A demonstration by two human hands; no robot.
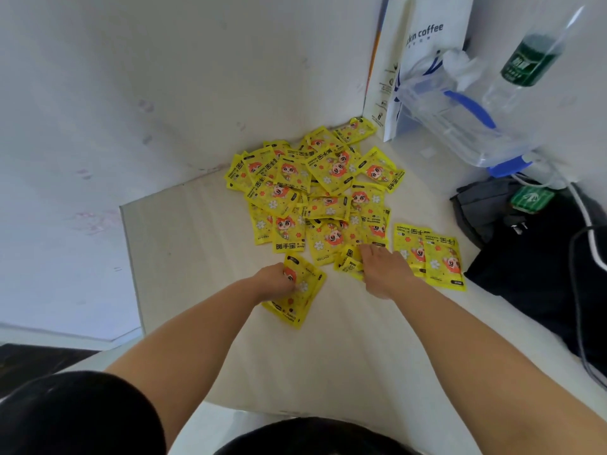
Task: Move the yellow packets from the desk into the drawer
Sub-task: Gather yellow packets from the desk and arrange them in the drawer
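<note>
- Logged yellow packets (315,192) in a loose, overlapping heap on the pale worktop (328,356), toward the back corner by the wall (164,93).
- Spotted a separate pair (428,254) lying flat just right of the heap.
- Looked for the drawer; found none in view.
- Judged the packets light, thin and floppy, with glossy film faces. Expected easy sliding over one another and over the worktop, and little risk of breakage.
- Judged the best hold to be across the flat faces of a squared-up stack, nearer the middle than a sealed edge. Expected loose handfuls to fan out and shed.
- Recorded appearance: bright yellow sachets with an orange-haired cartoon figure, white flowers and dark lettering including "HAND WARMER", strewn at all angles.
- Recorded left grip (276,280) curled down onto a small stack (297,302) at the near side, just apart from the heap; holding it, by the look.
- Recorded right grip (384,270) laid with fairly straight fingers over a few packets at the heap's near edge, touching but not closed round any.
- Noted at right: white paper bag (423,60), clear plastic container (460,133), green-labelled bottle (532,60), black bag (542,274).
- Estimated the task barely begun, going by the heap left on the worktop.
</note>
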